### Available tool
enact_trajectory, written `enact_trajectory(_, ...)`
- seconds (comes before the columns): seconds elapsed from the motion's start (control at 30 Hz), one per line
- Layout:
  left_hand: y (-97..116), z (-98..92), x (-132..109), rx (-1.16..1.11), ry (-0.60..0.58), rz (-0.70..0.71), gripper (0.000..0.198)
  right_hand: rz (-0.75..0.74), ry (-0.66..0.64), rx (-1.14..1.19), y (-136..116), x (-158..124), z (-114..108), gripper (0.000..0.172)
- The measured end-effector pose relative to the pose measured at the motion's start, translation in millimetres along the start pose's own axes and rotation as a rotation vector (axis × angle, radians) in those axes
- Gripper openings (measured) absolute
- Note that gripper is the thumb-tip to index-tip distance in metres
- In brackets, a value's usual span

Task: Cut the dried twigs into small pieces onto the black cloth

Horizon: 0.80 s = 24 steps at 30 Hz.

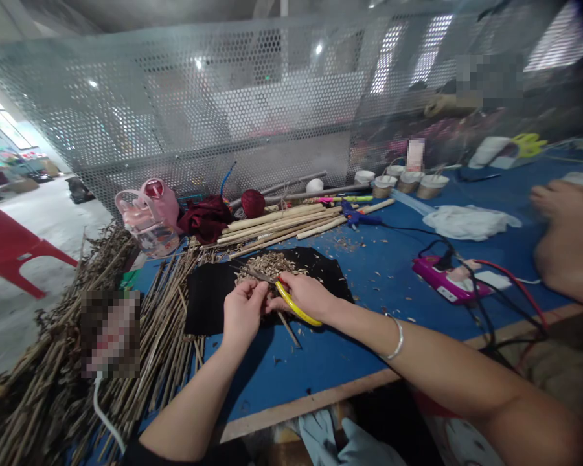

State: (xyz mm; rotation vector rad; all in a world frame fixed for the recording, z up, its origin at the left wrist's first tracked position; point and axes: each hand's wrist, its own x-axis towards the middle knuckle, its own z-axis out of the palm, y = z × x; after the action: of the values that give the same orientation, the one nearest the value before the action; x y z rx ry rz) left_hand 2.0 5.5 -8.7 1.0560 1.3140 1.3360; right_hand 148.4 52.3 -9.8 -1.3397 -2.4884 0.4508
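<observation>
My left hand [244, 308] is closed in a pinch over a black cloth [206, 299]. A thin dry stalk [289, 330] runs from between my hands toward the near table edge, its upper end hidden by the fingers. My right hand [307, 295] grips scissors with yellow handles [298, 309]; their dark blades point left, just above the left fingertips. Behind the hands, short cut pieces of stalk [272, 264] lie heaped on the cloth, with some scattered around it.
Long dry stalks [150, 343] are piled at the left. Behind lie pale sticks [282, 223], a blue glue gun [357, 215] and a pink bottle [148, 223]. On the right are a purple power strip [437, 278] with cables, and another person's arm [566, 252].
</observation>
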Motion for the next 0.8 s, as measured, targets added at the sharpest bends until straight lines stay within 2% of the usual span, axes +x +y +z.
enact_trajectory(0.3,-3.4,-1.9,2.7,-0.015,-0.006,-0.007,0.030,0.020,-0.012,-0.043,2.4,2.4,0.7,0.058)
enact_trajectory(0.47,-1.9,-2.3,2.6,0.010,0.029,0.000,0.031,0.009,-0.048,-0.065,2.3,2.4,-8.4,0.058)
enact_trajectory(0.67,0.5,-2.3,2.8,0.037,0.089,0.012,0.032,-0.026,-0.057,-0.131,3.8,-0.2,-13.8,0.069)
enact_trajectory(0.8,1.9,-1.5,1.7,0.086,0.091,0.023,0.031,-0.020,-0.070,-0.109,3.1,-0.7,-10.3,0.064)
